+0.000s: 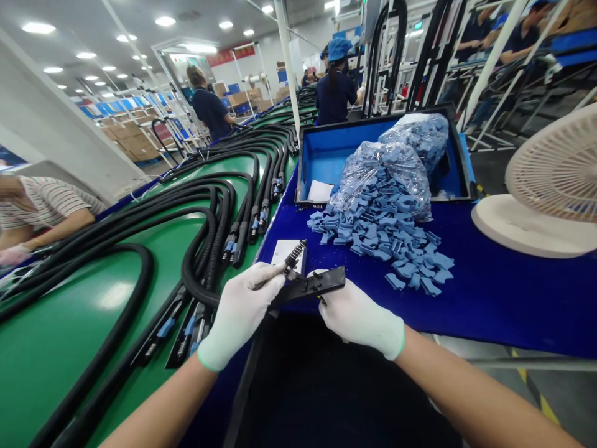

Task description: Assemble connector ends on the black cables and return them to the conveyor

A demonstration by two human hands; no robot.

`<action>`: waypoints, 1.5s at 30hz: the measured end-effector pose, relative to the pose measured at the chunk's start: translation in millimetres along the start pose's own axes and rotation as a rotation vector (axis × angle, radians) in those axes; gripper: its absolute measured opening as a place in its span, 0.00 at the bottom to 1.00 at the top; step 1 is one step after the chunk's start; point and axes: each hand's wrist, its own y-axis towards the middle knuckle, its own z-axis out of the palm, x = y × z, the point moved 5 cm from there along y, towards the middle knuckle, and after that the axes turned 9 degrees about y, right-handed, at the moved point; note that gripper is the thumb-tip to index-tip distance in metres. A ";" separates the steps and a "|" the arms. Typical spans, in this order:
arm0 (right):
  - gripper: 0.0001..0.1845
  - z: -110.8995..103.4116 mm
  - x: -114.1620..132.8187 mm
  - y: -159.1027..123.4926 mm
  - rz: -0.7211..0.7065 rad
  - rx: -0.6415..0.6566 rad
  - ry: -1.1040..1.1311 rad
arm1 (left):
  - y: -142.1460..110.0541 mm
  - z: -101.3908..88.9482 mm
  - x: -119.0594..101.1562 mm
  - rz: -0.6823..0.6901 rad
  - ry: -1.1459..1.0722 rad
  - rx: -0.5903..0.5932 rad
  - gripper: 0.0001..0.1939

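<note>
White gloves cover both of my hands. My left hand (245, 308) pinches a small black piece with a coil spring (295, 252) near the end of a long black plastic part (329, 281). That plastic part lies across between my hands, and small pegs stand up from its face. The fingers of my right hand (357, 314) are closed round its far end from below; something small and yellow shows at the fingertips, too little to name. Just behind the part, a white block (281, 251) sits on the blue tabletop (504, 292). Loose blue plastic clips (382, 227) are heaped beyond my right hand.
Black hoses (217, 205) with blue-clipped ends cover the green conveyor (112, 298) at left. A blue bin (321, 149) with bagged clips (415, 137) stands behind the heap. A fan (555, 180) stands at right. Co-workers (336, 87) are further back; another person (51, 205) sits at left.
</note>
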 end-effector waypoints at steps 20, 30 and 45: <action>0.13 26.8 -43.0 23.7 0.250 0.084 -0.081 | 50.1 9.6 -13.4 0.068 0.012 0.157 0.21; 0.27 -41.5 -39.7 -11.1 0.422 -0.125 0.159 | 46.7 22.0 -18.6 -0.015 -0.108 0.179 0.22; 0.32 -22.0 -22.4 3.2 0.516 -0.177 1.138 | 11.6 40.4 -40.3 0.427 0.131 0.246 0.12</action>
